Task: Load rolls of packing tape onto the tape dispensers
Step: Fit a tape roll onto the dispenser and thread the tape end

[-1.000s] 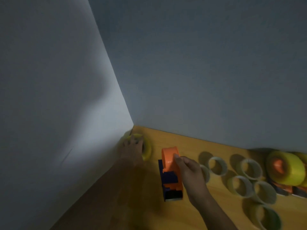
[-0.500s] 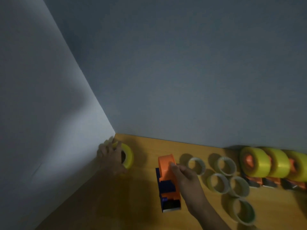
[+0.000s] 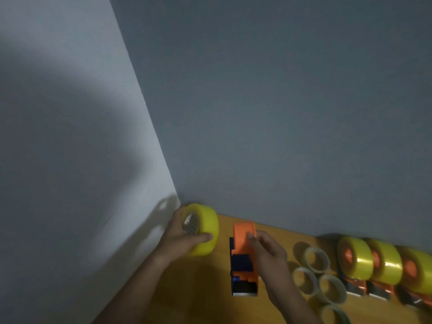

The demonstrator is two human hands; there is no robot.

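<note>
Left hand (image 3: 181,239) grips a yellow tape roll (image 3: 205,228), fingers curled round its rim, at lower centre-left near the wall corner. Right hand (image 3: 266,253) holds the orange and blue dispenser (image 3: 243,258) standing on the wooden table (image 3: 210,288), fingers on its orange wheel. Empty tape cores (image 3: 320,274) lie lower right. Three loaded dispensers (image 3: 378,263) line the right edge, touching side by side.

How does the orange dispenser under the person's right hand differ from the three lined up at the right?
The orange dispenser has a bare hub; the three dispensers at the right each carry a yellow tape roll. The right hand grips the first, while the three stand untouched. It stands alone; they sit side by side. All share orange hubs and rest on the wooden table.
</note>
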